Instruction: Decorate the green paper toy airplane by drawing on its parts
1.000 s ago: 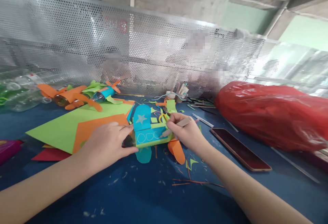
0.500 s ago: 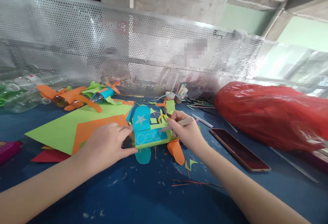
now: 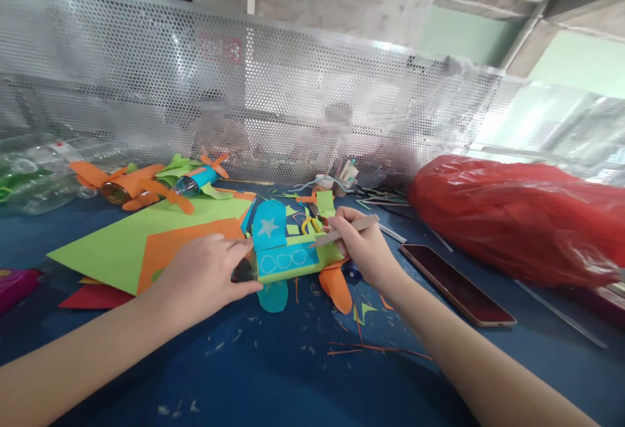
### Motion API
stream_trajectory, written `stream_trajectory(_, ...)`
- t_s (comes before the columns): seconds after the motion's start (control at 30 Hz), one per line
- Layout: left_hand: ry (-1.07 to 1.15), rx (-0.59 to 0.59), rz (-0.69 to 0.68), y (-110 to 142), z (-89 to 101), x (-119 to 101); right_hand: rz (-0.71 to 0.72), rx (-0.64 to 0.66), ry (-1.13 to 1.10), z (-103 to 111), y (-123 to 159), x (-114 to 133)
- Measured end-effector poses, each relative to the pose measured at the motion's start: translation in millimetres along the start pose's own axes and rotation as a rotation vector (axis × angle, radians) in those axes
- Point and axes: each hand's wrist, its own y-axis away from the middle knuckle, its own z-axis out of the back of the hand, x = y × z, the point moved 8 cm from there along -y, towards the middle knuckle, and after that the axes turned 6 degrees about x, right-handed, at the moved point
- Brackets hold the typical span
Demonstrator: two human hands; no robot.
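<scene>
A toy plane made from a plastic bottle (image 3: 283, 272) lies on the blue table, wrapped in lime green paper with a blue strip. Three white rounded outlines show on that strip. Its blue paper wing (image 3: 269, 235) bears a pale star, and an orange paper piece (image 3: 336, 289) sticks out at the right end. My left hand (image 3: 208, 271) is closed around the dark, bare end of the bottle. Between the fingers of my right hand (image 3: 361, 241) is a pale pen (image 3: 344, 230), its tip at the right part of the blue strip.
Colored paper sheets (image 3: 112, 238) lie at left, with finished-looking bottle planes (image 3: 129, 185) and clear bottles (image 3: 43, 176) behind. Yellow-handled scissors (image 3: 308, 225) lie behind the plane. A phone (image 3: 456, 284) and a red plastic bag (image 3: 508, 219) are at right. A perforated metal screen (image 3: 293, 88) stands behind.
My right hand has shifted slightly right with the pen, whose tip moved right along the strip. The third outline now looks closed. My left hand stays in place.
</scene>
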Motion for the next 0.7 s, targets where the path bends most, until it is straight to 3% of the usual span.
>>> stream_trajectory(0.2, 0.038, -0.014, 0.011, -0.3, 2.1, 0.9, -0.017, -0.015, 0.027, 7.6, -6.2, -10.8)
stream_trajectory(0.7, -0.040, -0.005, -0.019, 0.3, 1.9, -2.8, -0.003, -0.008, 0.113, 4.6, -3.5, -5.5)
